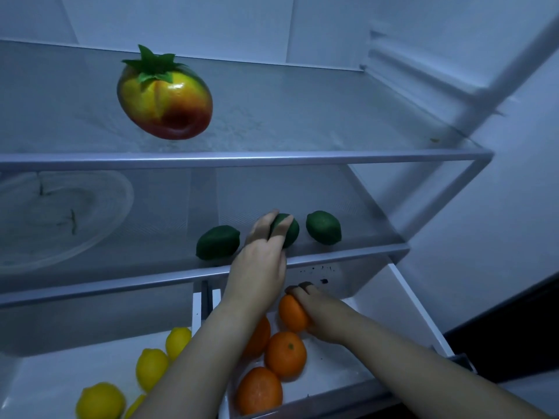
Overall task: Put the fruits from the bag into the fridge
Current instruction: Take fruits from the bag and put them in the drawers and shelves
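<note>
Inside the open fridge, my left hand (261,261) reaches onto the middle glass shelf (332,255) and grips a green lime (289,229), the middle one of three. Another lime (217,242) lies to its left and a third lime (323,227) to its right. Below, my right hand (320,313) holds an orange (292,313) in the right drawer (402,300), above several other oranges (286,355). Several yellow lemons (151,368) lie in the left drawer. No bag is in view.
A large red-yellow mango with green leaves (165,96) rests on the top shelf (242,157). A clear glass dish (60,219) sits at the left of the middle shelf. The fridge's right wall (484,207) stands close to the shelves.
</note>
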The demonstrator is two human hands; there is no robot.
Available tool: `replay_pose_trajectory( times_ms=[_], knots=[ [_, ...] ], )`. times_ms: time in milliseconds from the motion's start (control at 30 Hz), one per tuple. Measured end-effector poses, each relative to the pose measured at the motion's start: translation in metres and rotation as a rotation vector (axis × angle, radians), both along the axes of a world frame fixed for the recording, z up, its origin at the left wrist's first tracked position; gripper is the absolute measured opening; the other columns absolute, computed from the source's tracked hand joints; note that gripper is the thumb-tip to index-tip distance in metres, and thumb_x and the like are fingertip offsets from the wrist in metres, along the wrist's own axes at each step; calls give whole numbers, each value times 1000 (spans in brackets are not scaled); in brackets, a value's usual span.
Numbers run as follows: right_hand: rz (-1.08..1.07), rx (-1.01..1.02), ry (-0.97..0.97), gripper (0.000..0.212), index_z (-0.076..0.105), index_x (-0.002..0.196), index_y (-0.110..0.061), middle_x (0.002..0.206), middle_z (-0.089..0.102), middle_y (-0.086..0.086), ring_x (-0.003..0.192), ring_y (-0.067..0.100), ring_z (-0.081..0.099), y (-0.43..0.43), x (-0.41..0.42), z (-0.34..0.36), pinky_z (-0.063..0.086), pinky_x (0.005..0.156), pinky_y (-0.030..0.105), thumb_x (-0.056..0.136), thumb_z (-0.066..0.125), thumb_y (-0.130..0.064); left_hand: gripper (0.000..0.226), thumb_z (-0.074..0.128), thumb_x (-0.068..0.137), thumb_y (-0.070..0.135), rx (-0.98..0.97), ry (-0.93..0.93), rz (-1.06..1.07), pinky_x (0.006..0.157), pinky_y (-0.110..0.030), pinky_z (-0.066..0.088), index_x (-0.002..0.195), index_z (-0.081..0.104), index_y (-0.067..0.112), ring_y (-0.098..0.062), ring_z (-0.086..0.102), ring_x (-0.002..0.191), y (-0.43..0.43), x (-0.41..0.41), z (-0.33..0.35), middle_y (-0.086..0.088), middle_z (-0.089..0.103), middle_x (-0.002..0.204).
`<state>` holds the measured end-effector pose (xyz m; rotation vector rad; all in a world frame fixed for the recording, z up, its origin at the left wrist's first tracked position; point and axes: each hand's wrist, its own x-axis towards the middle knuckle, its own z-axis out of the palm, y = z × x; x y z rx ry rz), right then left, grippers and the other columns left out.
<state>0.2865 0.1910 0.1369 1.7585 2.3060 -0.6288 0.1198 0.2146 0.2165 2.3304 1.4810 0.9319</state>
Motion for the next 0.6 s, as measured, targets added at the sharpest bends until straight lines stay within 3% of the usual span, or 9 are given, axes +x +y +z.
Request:
replay_pose_trajectory(
  times_ms=[100,233,600],
  knots=[
    [-35,-22,7,87,17,146,-28,144,31,10,126,29,39,-1,1,-5,41,100,43,79,72,-25,49,56,87,5,20,0,-5,82,-41,55,133,46,16,-30,55,113,0,2,-1,-8,35,143],
    [-68,-85,0,92,14,147,-28,148,26,9,129,28,37,-1,2,-5,39,102,42,78,74,-31,50,57,84,3,43,7,-18,81,-38,54,132,47,15,-27,51,120,0,0,-2,-7,39,141],
    [-109,-148,-7,93,14,148,-28,146,30,8,129,28,37,2,4,-3,37,104,41,77,73,-39,55,56,88,14,16,25,-9,86,-36,50,140,38,16,-22,37,134,-3,1,-1,-2,30,150]
  ],
)
